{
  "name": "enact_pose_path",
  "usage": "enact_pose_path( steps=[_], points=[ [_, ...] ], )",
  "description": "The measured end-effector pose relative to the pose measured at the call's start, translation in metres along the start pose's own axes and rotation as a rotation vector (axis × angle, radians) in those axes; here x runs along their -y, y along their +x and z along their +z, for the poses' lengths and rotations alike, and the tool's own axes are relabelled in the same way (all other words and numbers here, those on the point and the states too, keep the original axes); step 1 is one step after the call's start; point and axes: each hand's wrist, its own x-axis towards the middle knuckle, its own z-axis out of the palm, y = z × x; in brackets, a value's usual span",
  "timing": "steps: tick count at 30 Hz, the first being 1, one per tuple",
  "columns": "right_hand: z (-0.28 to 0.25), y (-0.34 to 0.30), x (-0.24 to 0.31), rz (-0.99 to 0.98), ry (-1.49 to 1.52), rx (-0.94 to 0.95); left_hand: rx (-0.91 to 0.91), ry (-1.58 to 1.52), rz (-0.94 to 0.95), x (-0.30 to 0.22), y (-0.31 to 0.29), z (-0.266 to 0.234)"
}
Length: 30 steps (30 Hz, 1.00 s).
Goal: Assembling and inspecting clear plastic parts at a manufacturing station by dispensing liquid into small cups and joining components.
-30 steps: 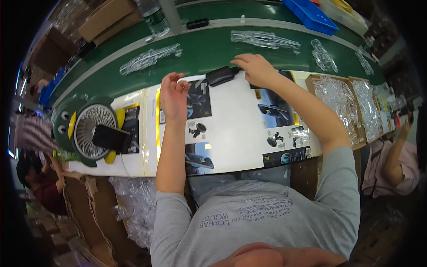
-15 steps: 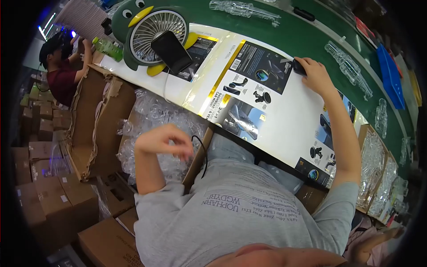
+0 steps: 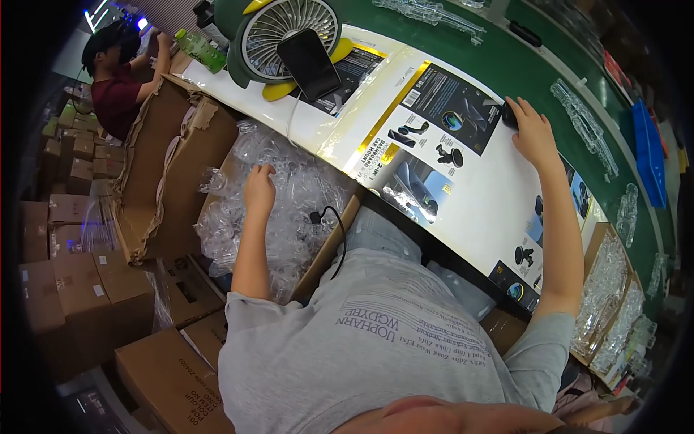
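My left hand is over a carton full of clear plastic blister trays, amid the plastic; its fingertips are mostly hidden, so what they grip does not show. On the bench, at the far edge of a printed packaging sheet, my right hand rests with its fingers around a small rounded black object. That object is partly covered by the fingers, and its kind is unclear. The sheet is white with dark and gold panels and pictures of phone mounts.
A green fan with a phone leaning on it stands at the far left by a green bottle. Clear plastic pieces and a blue bin lie on the green bench. Cartons are stacked left; a person works beyond.
My left hand has moved forward from near my body, down toward the plastic trays. My right hand stays on the black object. The whole view has shifted slightly.
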Motion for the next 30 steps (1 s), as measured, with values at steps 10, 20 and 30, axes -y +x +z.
enact_pose_path(
  steps=[10,20,30],
  points=[
    [-0.009,0.026,-0.007,-0.021,0.208,0.243,0.358,-0.063,0.084,0.029,-0.033,-0.008],
    [-0.052,0.019,0.01,0.051,0.572,-0.273,0.312,-0.167,0.116,0.014,-0.012,-0.028],
    [-0.113,-0.009,0.019,-0.018,2.071,-0.592,0.344,-1.246,-0.178,-0.057,0.024,-0.135]
  ],
)
